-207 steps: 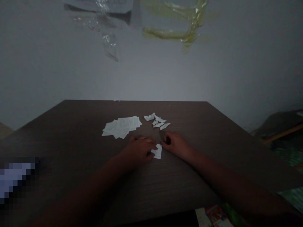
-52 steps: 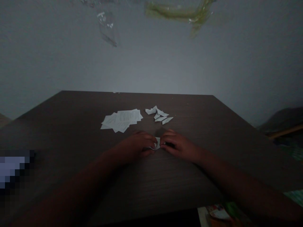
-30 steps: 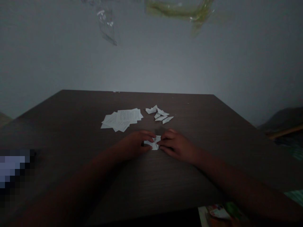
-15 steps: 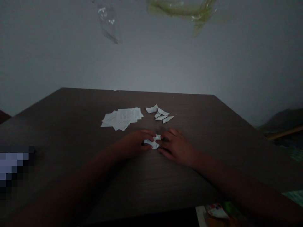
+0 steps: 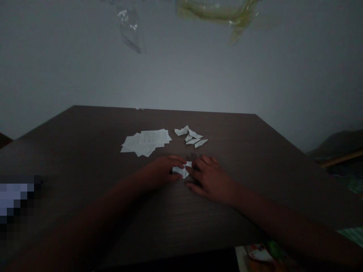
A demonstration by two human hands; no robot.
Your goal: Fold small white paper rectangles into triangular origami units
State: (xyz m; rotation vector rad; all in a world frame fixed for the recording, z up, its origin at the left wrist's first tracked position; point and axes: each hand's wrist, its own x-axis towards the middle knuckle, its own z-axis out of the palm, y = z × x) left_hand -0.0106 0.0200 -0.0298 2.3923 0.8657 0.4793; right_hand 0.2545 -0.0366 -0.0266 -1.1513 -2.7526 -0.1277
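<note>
A small piece of folded printed paper [image 5: 179,172] lies on the dark wooden table between my hands. My left hand [image 5: 163,172] holds its left side, fingertips along the upper edge and thumb at the lower one. From the right, my right hand [image 5: 211,176] reaches in with its fingers apart; the index fingertip presses on the paper, while the thumb rests on the table just below it. Beyond my hands sit several folded paper pieces [image 5: 194,138]. To their left is a loose stack of printed paper sheets [image 5: 147,141].
The table [image 5: 176,223] meets a pale wall [image 5: 181,75] at the back. Clear plastic [image 5: 130,28] and a yellowish plastic piece [image 5: 218,13] hang on the wall. A pixelated object [image 5: 15,194] is at the left. Colourful items [image 5: 259,253] show below the front edge.
My right hand has shifted slightly toward me, its thumb now lower and further left, and its index fingertip has slid a little left over the paper. My left hand stays in place.
</note>
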